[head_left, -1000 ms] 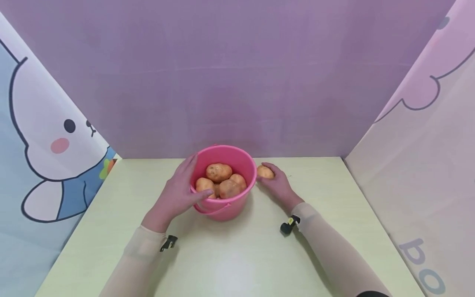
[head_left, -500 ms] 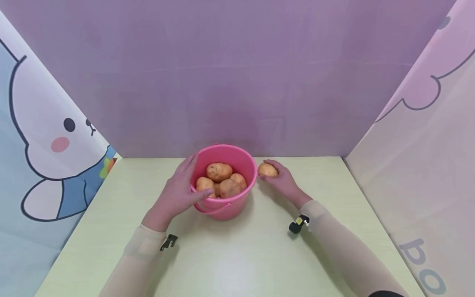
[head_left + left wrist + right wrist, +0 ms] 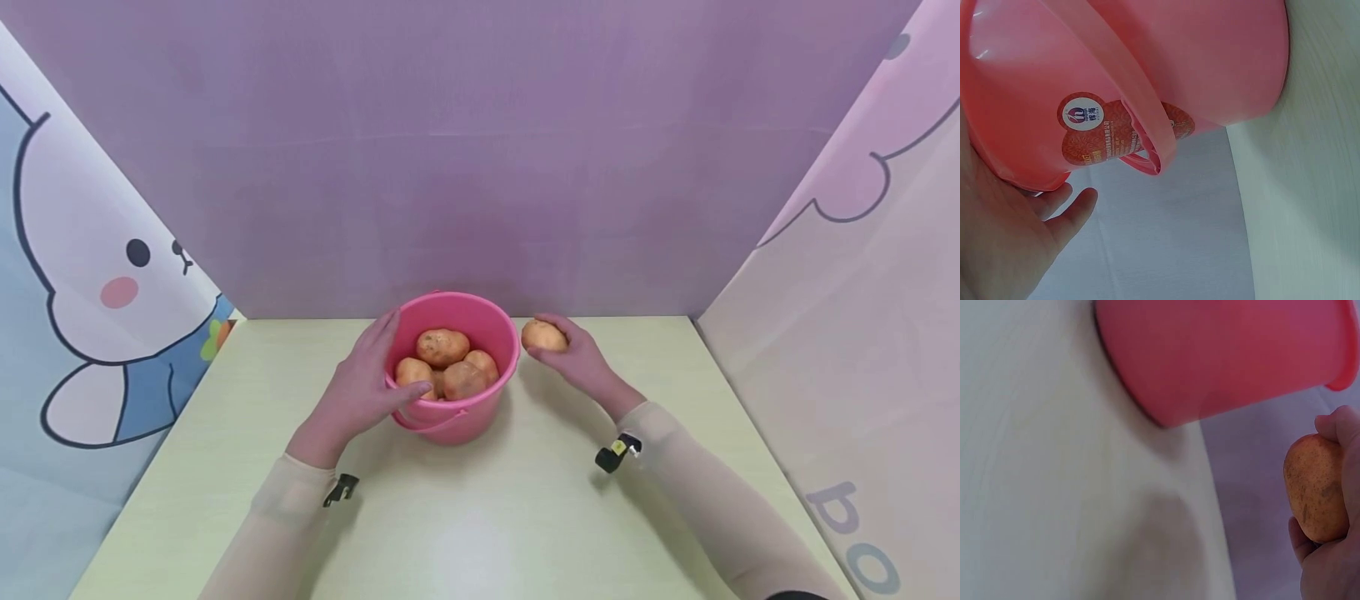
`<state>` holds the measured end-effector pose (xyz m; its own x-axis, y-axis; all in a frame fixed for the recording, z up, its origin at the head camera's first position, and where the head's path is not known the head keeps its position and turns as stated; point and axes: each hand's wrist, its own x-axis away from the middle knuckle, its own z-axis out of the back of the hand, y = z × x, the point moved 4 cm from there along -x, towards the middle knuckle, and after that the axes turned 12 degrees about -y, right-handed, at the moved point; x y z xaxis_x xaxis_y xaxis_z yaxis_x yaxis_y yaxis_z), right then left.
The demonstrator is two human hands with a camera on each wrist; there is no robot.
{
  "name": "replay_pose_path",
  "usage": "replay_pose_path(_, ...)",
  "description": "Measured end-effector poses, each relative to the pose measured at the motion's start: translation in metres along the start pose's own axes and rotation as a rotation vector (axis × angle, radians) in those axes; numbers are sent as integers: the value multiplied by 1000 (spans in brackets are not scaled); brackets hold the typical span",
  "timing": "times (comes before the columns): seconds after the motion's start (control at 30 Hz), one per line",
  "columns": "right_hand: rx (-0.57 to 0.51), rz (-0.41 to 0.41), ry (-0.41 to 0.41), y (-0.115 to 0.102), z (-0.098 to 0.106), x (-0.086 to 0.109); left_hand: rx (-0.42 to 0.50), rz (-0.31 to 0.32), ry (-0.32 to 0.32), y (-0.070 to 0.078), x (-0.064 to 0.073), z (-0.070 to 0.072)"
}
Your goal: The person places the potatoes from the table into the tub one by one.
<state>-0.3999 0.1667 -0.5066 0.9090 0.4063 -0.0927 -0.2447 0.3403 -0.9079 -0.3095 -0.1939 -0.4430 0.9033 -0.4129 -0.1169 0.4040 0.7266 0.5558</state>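
Note:
A pink bucket [image 3: 480, 417] stands upright on the table, holding several potatoes [image 3: 442, 347]. My left hand [image 3: 363, 379] rests spread against the bucket's left rim, its thumb reaching over the front edge. In the left wrist view, the fingers [image 3: 1075, 215] stretch out just beyond the rim, and the bucket's handle [image 3: 1129, 81] hangs down its side. To the bucket's right, my right hand [image 3: 581, 362] grips a single potato [image 3: 543, 336] between thumb and fingers. That potato [image 3: 1316, 487] is raised off the table near rim height in the right wrist view, its shadow falling on the tabletop below.
The pale wooden table [image 3: 465, 525] meets a purple backdrop [image 3: 480, 167] just behind the bucket. Printed cloth panels rise at both sides, the left one [image 3: 90, 292] with a cartoon rabbit, the right one [image 3: 847, 333] mostly pale.
My right hand has lifted the potato and drawn it slightly right, away from the bucket's side. The left hand and bucket have stayed in place.

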Motion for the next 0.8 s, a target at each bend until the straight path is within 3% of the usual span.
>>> replay_pose_path(0.8, 26, 63, -28, -62, 22, 7, 0, -12, 9, 1, 1, 1)
